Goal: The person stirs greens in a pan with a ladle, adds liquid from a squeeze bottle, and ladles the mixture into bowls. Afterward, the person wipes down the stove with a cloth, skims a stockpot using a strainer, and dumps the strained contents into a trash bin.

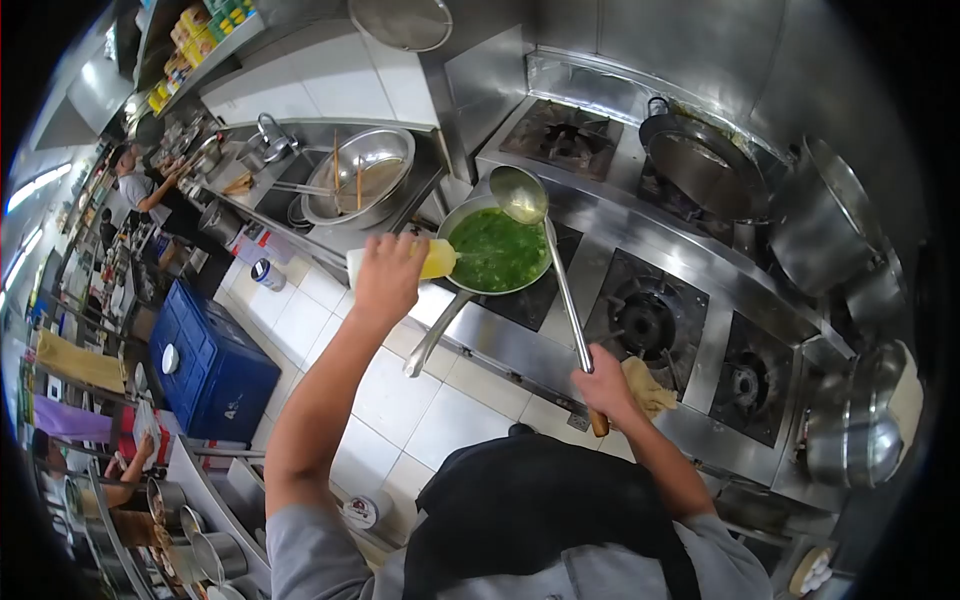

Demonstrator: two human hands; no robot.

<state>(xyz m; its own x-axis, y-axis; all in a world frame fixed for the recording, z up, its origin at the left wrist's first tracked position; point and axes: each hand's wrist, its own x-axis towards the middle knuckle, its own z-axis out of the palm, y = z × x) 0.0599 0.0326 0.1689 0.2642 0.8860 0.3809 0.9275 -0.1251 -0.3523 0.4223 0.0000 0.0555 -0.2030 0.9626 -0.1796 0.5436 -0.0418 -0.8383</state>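
My left hand [388,275] is wrapped round a bottle [438,260], pale at its base and yellow toward the end that points at the pan. The bottle lies tilted nearly level, its tip over the left rim of the frying pan [440,335]. Bright green chopped greens in liquid [495,250] fill the pan, which sits on a front burner with its handle toward me. My right hand [606,385] grips the wooden-ended handle of a long metal ladle [562,290]. The ladle's bowl is above the pan's far rim and holds some liquid.
Right of the pan are bare burners [645,315] and a folded yellow cloth [648,388]. A dark wok [705,165] and large pots [822,215] stand behind. Leftward are a steel basin [375,180], a blue cooler box [212,365] and a co-worker [145,190] farther off.
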